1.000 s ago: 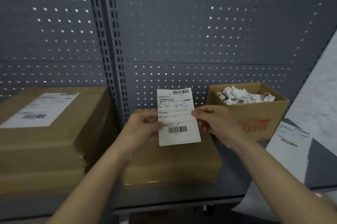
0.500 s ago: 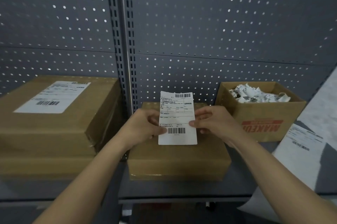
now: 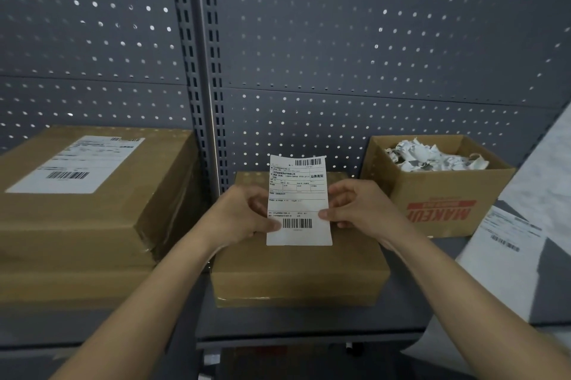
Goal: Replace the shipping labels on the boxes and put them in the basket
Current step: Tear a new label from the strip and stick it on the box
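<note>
Both hands pinch one shipping label [image 3: 298, 200]: the left hand [image 3: 241, 215] holds its left edge and the right hand [image 3: 361, 209] holds its right edge. The label is held up just above the small box [image 3: 299, 274] on the shelf [image 3: 309, 327]. It is thin, light paper that bends and can tear, so the edges are the best place to hold it. Its back may be sticky, but that side is hidden. It should go down flat.

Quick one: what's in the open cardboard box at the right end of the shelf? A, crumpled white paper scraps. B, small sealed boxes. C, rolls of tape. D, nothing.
A: the open cardboard box, red lettering on its front, holds a heap of crumpled white paper scraps.
</note>
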A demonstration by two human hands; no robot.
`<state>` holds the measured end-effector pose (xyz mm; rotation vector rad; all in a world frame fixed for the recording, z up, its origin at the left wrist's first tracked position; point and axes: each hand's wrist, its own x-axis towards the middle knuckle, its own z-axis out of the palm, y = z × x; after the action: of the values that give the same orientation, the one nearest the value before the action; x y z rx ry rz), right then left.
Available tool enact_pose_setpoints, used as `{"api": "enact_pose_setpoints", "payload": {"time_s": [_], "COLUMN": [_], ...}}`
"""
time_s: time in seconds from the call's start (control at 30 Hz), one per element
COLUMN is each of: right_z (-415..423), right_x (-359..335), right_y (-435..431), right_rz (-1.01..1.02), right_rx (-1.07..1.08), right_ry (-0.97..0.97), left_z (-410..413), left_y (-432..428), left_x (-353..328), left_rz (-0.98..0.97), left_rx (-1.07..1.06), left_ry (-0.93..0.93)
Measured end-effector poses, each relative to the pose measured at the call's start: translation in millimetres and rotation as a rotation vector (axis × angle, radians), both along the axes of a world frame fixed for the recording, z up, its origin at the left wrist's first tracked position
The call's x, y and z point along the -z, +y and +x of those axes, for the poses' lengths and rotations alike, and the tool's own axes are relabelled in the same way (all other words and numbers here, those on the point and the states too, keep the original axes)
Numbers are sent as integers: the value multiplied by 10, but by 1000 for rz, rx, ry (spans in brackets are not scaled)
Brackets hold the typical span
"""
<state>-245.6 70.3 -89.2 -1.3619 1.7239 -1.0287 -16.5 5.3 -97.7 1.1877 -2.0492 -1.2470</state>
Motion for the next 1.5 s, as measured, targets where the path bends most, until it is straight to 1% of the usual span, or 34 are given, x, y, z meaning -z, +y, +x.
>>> {"api": "enact_pose_setpoints", "payload": {"time_s": [0.4, 0.63, 0.77, 0.87, 0.93, 1.0, 1.1, 1.17, 1.27, 1.4, 1.5], "right_z": [-20, -18, -17, -43, -58, -54, -19, 18, 61, 93, 74], "right_x": [46, 59, 60, 47, 43, 53, 76, 89, 144, 175, 184], "right_y": [-34, -42, -43, -21, -4, 3, 8, 12, 4, 43, 56], "right_rz": [2, -30, -45, -116, -153, -169, -200, -225, -242, -120, -46], "right_rx": [-20, -37, -12, 46, 66, 57, 7, -51, -129, -153, -163], "right_ry": [98, 172, 301, 361, 367, 367, 427, 483, 534, 704, 694], "left_z": [-19, -30, -45, -42, -34, -39, -65, -83, -103, -112, -115], "left_y": [-57, -59, -6, 47, 73, 100, 121, 128, 158, 190, 184], "left_x": [79, 102, 32, -38, -52, -30, 23, 71, 117, 181, 186], "left_rz": [-28, -75, -100, -191, -292, -366, -407, -432, -466, -476, -463], "left_rx": [-5, -36, -47, -137, -191, -203, -189, -173, -114, -23, 0], "left_ry": [-61, -114, -172, -236, -229, -195, -178, -228, -350, -473, -557]}}
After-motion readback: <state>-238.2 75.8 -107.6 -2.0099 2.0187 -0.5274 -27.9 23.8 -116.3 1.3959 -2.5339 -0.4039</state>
